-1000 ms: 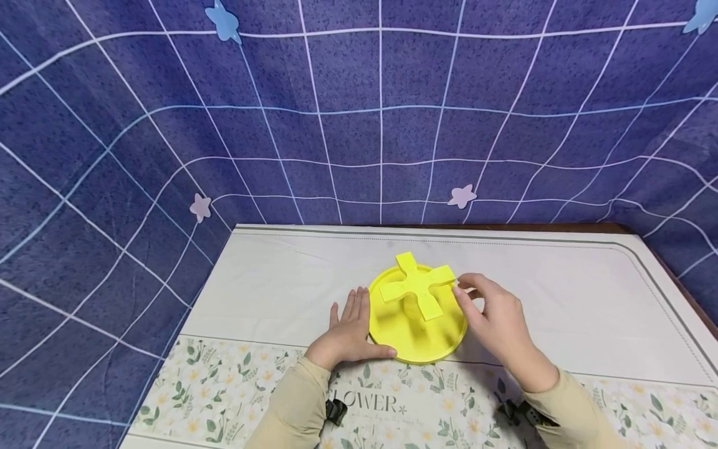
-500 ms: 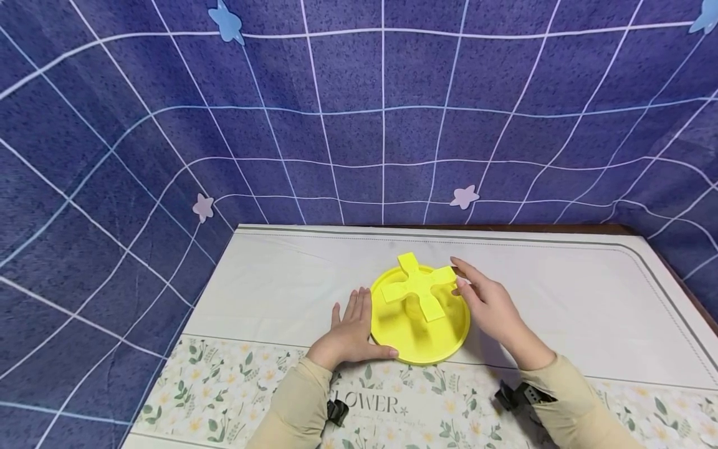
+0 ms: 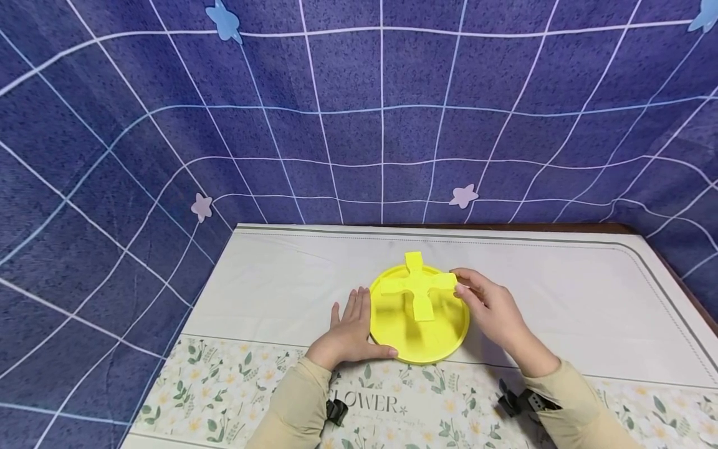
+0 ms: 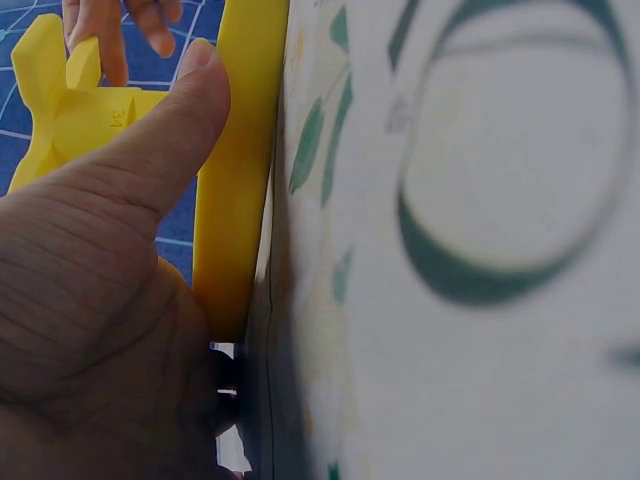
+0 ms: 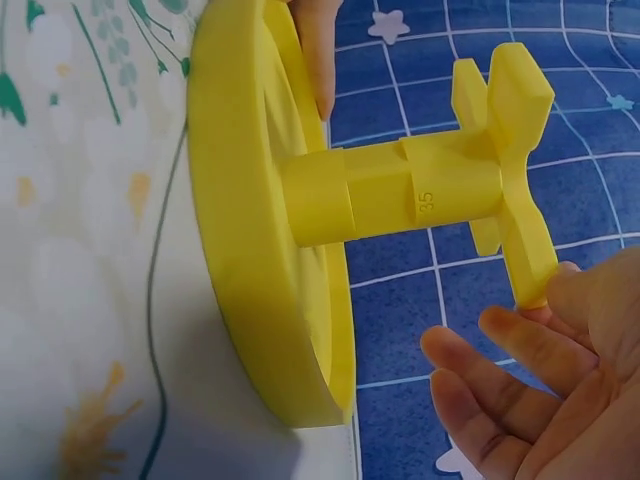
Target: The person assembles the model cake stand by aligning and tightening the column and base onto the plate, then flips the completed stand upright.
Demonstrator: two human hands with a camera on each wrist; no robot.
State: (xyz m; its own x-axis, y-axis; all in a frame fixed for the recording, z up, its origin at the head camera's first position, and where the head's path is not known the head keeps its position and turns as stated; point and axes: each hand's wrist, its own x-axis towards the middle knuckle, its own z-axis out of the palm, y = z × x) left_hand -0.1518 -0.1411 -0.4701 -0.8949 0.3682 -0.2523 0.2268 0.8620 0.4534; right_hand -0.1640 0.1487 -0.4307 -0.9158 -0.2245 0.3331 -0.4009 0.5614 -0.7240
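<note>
A yellow four-armed cross handle (image 3: pixel 417 285) tops a thick post (image 5: pixel 380 190) marked 35. The post stands upright from the middle of a round yellow base (image 3: pixel 392 333) with a raised rim, lying on the table. My right hand (image 3: pixel 493 308) pinches the end of the cross's right arm between thumb and fingertips; in the right wrist view its other fingers are spread below. My left hand (image 3: pixel 348 337) lies along the base's left side with straight fingers. Its thumb (image 4: pixel 175 130) reaches along the near rim in the left wrist view.
Beneath the base is a white tablecloth (image 3: pixel 291 280) with a flower-print band (image 3: pixel 224 386) along the front. A dark blue curtain (image 3: pixel 348 137) with pale grid lines and stars hangs behind the table. Black straps (image 3: pixel 336 411) sit at both wrists.
The cross handle has turned a little clockwise as seen from above. My right hand has closed its fingertips on the arm's end and shifted slightly. The left hand and the base have stayed put.
</note>
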